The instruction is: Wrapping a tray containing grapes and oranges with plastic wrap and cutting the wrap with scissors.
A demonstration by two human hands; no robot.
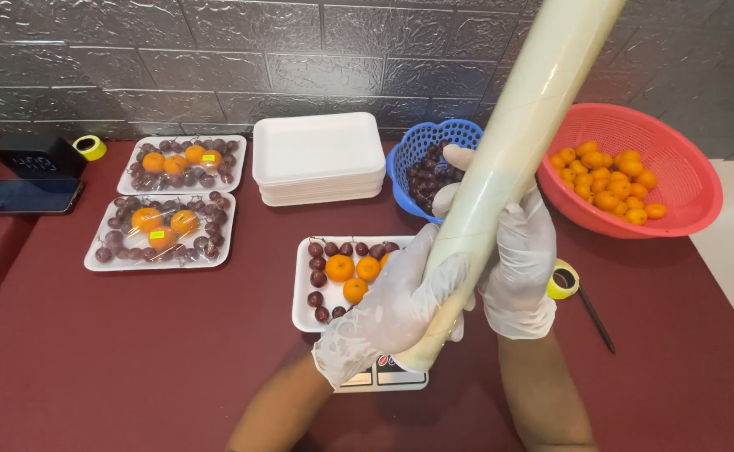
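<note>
Head view: both my gloved hands grip a roll of cling film over an open fruit tray.

Nearest me, my left hand [392,305] is clenched round the lower end of the cling film roll [509,159], and my right hand [513,259] wraps its fingers round the tube just above; the pale, glossy roll slants up and away, out of frame. Under it a white foam tray [304,289] with small oranges and dark grapes sits on a scale [384,377], not yet wrapped. By my judgement two are done: further left lie two wrapped trays [162,230]. Beyond stand a stack of empty trays [318,159], a blue basket [426,142] of grapes and a red basket [677,167] of oranges.
</note>
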